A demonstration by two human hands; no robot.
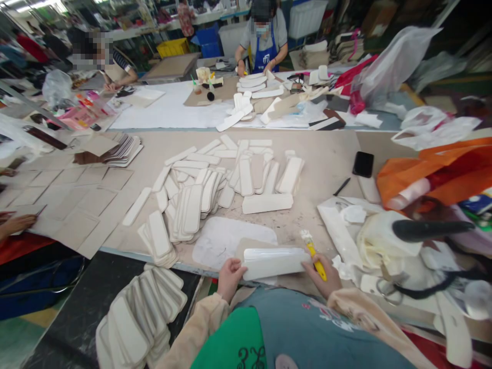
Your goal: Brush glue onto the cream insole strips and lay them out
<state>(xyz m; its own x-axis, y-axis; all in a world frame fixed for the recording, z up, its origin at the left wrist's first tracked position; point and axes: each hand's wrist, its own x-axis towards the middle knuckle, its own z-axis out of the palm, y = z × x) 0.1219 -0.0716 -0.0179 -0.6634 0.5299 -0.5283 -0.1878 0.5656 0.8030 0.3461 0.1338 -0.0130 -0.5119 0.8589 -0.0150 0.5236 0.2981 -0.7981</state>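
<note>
A long white panel [274, 266] with a glossy strip along its upper part lies at the table's near edge, in front of my body. My left hand [230, 278] pinches its left end between thumb and fingers. At the other end, my right hand [326, 278] has its fingertips on the panel's edge. The same hand is closed on a brush with a yellow handle [318, 264], its bristles coated white and pointing away from me. Under the panel lie a beige piece and a pale, stained sheet [226, 238].
Loose white panels [192, 205] pile up mid-table; another stack [138, 312] stands lower left. To the right are a container with a dark handle [426, 229], a phone [363, 164] and an orange bag [415, 169]. A co-worker [265, 43] works opposite; another person's hand [19, 224] is at left.
</note>
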